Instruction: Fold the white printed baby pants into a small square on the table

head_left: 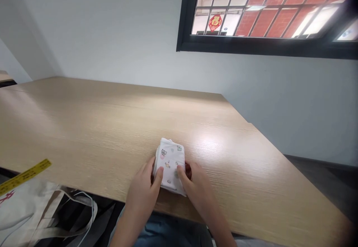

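Note:
A small white folded bundle (171, 161) with little cartoon animal prints lies near the front edge of the wooden table. Several soft layers show along its edges; whether it is cloth or paper I cannot tell. My left hand (144, 183) grips its left side, with the thumb on the top face and the fingers round the edge. On the opposite side my right hand (197, 183) holds it the same way, thumb on top and fingers curled at the edge. The undersides of the fingers are partly hidden.
The light wooden table (117, 127) runs back to a white wall under a barred window (260, 46). A yellow strip with dark markings (25, 176) sticks out at the left front edge, above a canvas bag (33, 209) with loop handles.

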`<move>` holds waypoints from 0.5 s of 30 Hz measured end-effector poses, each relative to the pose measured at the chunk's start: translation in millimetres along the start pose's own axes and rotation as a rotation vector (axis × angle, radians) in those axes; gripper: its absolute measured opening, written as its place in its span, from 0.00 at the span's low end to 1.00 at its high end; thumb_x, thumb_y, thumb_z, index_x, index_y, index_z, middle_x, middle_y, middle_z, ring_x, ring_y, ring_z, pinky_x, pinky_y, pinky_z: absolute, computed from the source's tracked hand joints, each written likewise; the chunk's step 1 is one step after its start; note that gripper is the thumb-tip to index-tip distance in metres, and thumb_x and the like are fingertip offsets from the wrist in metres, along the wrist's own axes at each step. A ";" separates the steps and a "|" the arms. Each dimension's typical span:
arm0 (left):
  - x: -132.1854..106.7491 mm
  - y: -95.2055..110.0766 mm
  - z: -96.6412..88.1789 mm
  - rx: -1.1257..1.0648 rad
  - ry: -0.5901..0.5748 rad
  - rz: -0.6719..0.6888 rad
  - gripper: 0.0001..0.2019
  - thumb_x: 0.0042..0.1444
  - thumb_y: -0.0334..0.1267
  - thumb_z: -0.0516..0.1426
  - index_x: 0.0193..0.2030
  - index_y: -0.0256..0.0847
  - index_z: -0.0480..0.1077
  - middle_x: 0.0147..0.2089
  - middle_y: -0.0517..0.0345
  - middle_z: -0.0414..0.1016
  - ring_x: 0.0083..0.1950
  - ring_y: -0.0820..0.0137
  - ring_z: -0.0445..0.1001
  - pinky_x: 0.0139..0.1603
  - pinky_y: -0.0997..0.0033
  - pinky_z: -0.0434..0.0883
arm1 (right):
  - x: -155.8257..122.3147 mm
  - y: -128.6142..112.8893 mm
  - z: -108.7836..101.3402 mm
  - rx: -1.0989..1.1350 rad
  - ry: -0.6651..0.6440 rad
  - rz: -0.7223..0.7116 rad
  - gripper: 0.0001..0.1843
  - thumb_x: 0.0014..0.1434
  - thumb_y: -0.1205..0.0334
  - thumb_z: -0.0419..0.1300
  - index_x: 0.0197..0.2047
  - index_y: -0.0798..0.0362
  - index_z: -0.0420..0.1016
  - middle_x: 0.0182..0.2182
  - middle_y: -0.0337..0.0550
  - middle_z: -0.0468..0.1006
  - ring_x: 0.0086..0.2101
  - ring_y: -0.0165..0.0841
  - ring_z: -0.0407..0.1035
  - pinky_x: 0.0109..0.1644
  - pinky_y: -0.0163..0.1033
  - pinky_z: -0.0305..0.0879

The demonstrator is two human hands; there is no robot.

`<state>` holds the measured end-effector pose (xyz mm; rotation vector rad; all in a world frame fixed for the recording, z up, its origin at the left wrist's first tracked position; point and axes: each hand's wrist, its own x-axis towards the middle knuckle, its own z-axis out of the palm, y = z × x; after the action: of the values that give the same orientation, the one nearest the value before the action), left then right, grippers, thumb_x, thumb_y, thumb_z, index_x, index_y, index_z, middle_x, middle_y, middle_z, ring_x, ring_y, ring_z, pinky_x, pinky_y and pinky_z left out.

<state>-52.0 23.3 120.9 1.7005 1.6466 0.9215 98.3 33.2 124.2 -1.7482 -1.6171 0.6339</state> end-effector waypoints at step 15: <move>-52.0 48.1 107.7 0.231 -0.166 0.341 0.21 0.54 0.38 0.49 0.53 0.31 0.65 0.45 0.40 0.71 0.40 0.56 0.72 0.36 0.61 0.71 | -71.6 100.3 -69.2 -0.030 0.264 0.414 0.26 0.41 0.45 0.54 0.42 0.49 0.66 0.39 0.53 0.76 0.38 0.46 0.71 0.39 0.49 0.67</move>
<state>63.8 -25.9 92.8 2.2010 1.4230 0.7358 207.8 -48.9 89.1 -2.1112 -1.0997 0.5370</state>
